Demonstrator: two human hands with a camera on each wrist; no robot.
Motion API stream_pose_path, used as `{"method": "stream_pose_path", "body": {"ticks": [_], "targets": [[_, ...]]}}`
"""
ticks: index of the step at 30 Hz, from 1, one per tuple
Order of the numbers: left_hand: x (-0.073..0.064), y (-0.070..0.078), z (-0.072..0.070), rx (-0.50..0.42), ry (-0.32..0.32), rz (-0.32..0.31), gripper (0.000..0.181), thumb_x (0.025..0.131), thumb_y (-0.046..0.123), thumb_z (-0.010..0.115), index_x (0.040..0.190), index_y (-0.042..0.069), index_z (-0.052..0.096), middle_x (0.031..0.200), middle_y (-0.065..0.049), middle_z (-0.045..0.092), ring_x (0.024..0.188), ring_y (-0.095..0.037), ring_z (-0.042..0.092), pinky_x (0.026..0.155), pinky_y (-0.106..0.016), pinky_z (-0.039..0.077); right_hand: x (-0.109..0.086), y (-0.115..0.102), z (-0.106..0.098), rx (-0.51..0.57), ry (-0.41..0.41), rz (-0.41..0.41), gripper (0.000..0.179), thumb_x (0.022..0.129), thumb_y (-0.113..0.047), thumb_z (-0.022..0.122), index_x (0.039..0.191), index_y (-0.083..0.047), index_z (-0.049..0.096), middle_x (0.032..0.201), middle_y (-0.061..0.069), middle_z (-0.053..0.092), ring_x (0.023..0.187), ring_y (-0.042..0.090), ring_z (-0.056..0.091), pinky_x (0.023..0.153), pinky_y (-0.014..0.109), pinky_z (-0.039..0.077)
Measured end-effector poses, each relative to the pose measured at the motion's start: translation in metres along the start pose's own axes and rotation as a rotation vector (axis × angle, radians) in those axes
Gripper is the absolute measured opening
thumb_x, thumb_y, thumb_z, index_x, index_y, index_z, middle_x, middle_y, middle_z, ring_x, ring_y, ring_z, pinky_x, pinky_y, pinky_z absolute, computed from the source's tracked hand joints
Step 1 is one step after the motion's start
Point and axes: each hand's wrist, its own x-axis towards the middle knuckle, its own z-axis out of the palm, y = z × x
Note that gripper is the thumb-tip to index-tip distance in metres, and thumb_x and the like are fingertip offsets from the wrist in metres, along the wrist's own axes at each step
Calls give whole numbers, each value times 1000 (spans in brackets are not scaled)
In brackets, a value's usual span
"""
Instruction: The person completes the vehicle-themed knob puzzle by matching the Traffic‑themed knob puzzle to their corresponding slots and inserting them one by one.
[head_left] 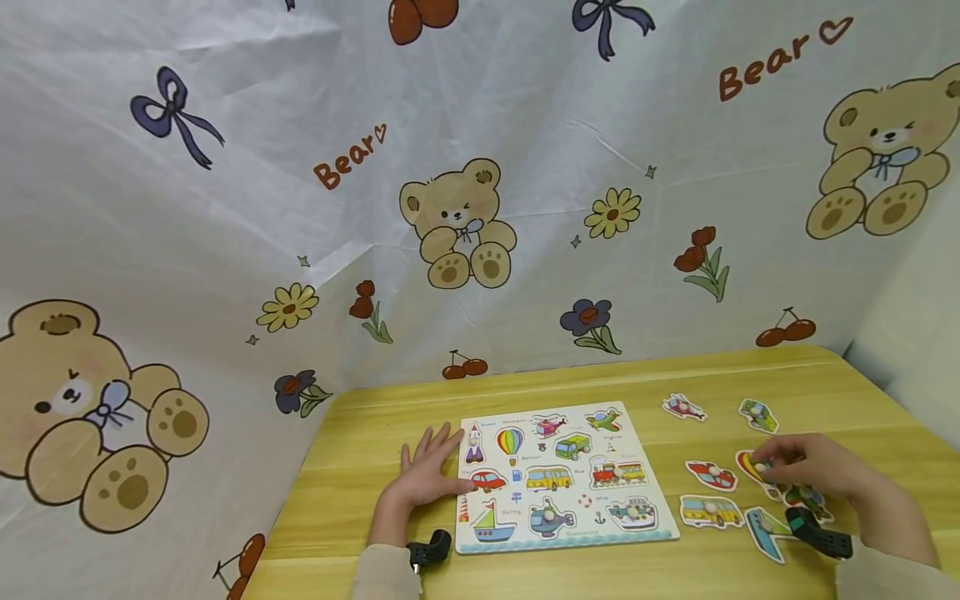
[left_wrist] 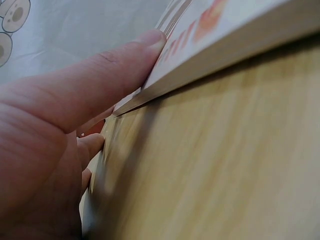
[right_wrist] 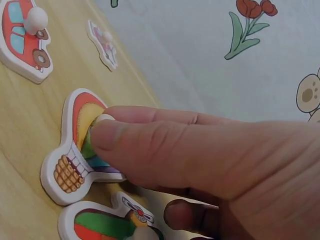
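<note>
My left hand (head_left: 423, 477) lies at the left side of a white puzzle board (head_left: 525, 544) printed with vehicles. Its thumb (left_wrist: 115, 65) rests on the board's edge, and the other fingers stretch forward on the table. Over on the right, my right hand (head_left: 832, 471) pinches the knob of a hot-air balloon puzzle piece (right_wrist: 82, 120) between thumb and forefinger. One end of the balloon piece sits close to a plane-shaped piece (right_wrist: 105, 222) with a propeller. A red car piece (head_left: 712, 476) lies left of the right hand, and the fingers partly hide the balloon.
Around the right hand lie a yellow bus piece (head_left: 710, 511), a sailboat piece (head_left: 765, 533), a green truck piece (head_left: 758, 415) and a helicopter piece (head_left: 683, 407). The wooden table (head_left: 337, 483) ends at a bear-patterned cloth (head_left: 525, 317) behind.
</note>
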Motion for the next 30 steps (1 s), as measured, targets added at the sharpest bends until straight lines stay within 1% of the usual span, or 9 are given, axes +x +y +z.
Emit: {"method": "stream_pose_path", "body": {"ticks": [6,10,13,18,21,26,30], "targets": [[0,0,0,8,4,-2,96,77,49,81,157,26,34,169,-8,15,156,-40,0,116,-71,-15,2,-1,3,-19,19,1,25,96,-18,65,108,5,68,76,-6,56,66,-1,47,58,22,43],[1,1,-1,17,4,-2,98,76,51,81,158,26,33,169,-7,15,157,-39,-1,116,-71,-14,3,-5,5,8,19,-23,26,97,-15,64,108,8,67,74,-8,56,63,2,50,55,24,48],[1,2,-1,16,1,0,97,77,50,81,158,25,33,169,-8,15,156,-40,-1,116,-71,-15,3,-8,5,16,27,-9,26,97,-14,63,108,9,67,75,-7,55,62,3,50,55,25,49],[0,2,-1,10,3,5,96,78,49,80,158,24,33,169,-10,15,156,-41,0,116,-71,-14,8,-14,8,-28,94,68,25,96,-17,65,109,4,70,78,-3,54,65,2,46,57,23,44],[0,2,-1,6,0,2,96,78,49,80,158,26,33,169,-9,15,156,-41,-1,116,-71,-15,11,-19,9,-56,124,95,24,95,-17,66,108,3,70,79,-1,55,65,2,45,57,22,42],[0,2,0,10,3,-1,97,77,50,80,158,25,33,169,-9,15,156,-40,0,116,-71,-14,13,-26,12,-85,157,83,23,96,-18,65,108,1,71,79,-1,55,64,3,44,56,23,40],[0,2,0,16,2,0,98,77,51,81,158,25,33,169,-9,15,156,-40,0,116,-71,-14,16,-28,14,-95,166,80,24,96,-20,65,109,0,70,81,0,57,64,3,43,56,23,39]]}}
